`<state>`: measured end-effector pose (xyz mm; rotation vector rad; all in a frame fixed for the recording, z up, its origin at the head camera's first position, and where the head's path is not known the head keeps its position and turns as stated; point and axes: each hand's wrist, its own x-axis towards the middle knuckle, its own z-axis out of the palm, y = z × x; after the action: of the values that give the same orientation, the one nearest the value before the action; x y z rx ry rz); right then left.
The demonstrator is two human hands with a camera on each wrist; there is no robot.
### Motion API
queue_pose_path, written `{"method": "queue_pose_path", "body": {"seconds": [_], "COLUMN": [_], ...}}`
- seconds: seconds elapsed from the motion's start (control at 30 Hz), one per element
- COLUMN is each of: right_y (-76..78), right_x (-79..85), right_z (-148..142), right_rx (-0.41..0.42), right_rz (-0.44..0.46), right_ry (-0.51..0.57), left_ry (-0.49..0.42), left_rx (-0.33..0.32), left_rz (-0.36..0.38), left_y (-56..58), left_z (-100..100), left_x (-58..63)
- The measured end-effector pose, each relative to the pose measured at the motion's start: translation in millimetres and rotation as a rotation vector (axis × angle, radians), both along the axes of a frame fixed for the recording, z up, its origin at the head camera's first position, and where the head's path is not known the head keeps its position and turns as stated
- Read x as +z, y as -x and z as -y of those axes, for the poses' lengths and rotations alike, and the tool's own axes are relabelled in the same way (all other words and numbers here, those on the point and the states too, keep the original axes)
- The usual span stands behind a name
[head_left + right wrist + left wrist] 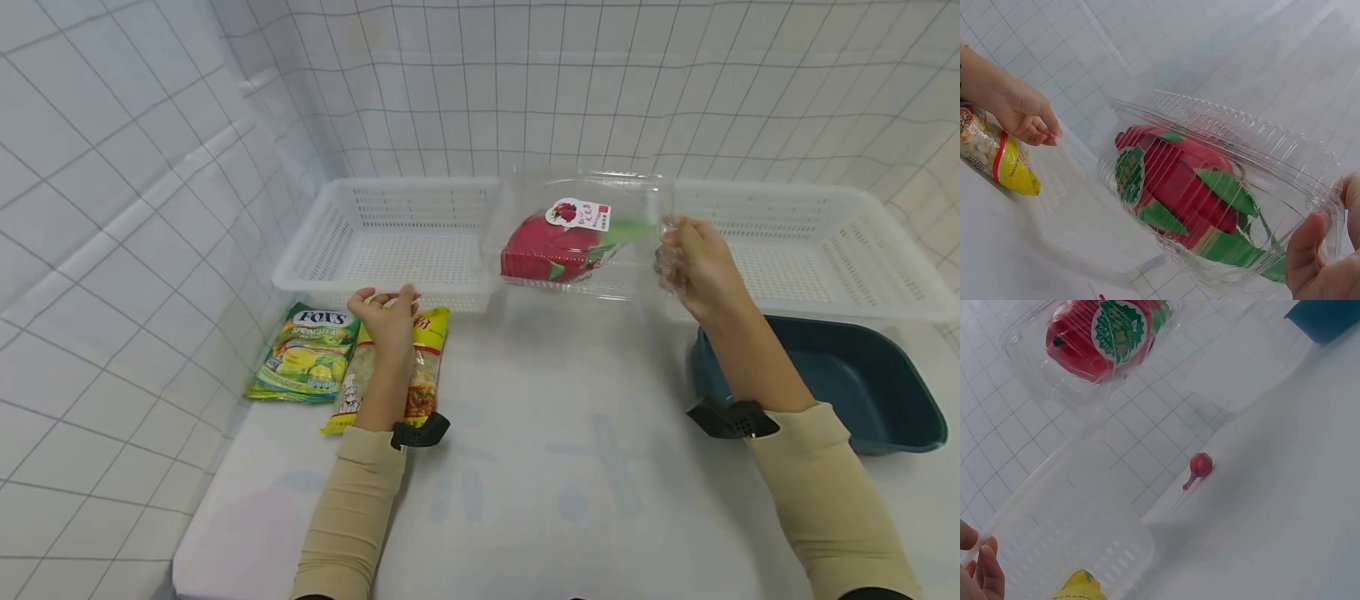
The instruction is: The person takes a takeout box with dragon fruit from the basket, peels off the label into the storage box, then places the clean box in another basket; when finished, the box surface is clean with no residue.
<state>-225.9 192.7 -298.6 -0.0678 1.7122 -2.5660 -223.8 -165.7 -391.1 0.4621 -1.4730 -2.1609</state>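
Observation:
My right hand (701,262) grips the right end of a clear plastic clamshell box (637,271), lifted above the table. Inside lies a red dragon fruit (551,246) with green tips, under a white label; a round green sticker (1130,172) shows on it from the right wrist. At the front rim of the left white basket (322,283), my left hand (388,321) pinches the edge between thumb and fingers. Below that hand is a yellow-ended food packet (431,325), partly covered by the wrist. Beside it lies a green Fox's candy bag (309,354).
A second white basket (862,312) stands at the back right, with a dark teal bin (825,325) in front of it. A small red lollipop-like item (1201,464) lies between the baskets, hidden from the head view. Gridded white cloth walls (562,92) enclose the back and left.

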Motion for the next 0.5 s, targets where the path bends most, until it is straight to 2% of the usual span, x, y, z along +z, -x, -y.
{"method": "queue_pose_path", "body": {"seconds": [0.3,0.5], "right_y": [-19.7,-32.3], "right_x": [-2.9,-5.6], "right_z": [-5,-4], "right_rx": [0.098,0.089], "right_rz": [-0.012,0.016], "right_ry": [0.097,0.043], "left_ry": [0.008,0.016], "left_rx": [0.023,0.015], "left_rz": [0.003,0.017], "left_y": [0.8,-1.0], "left_z": [3,6], "left_x": [1.9,2.0]}}
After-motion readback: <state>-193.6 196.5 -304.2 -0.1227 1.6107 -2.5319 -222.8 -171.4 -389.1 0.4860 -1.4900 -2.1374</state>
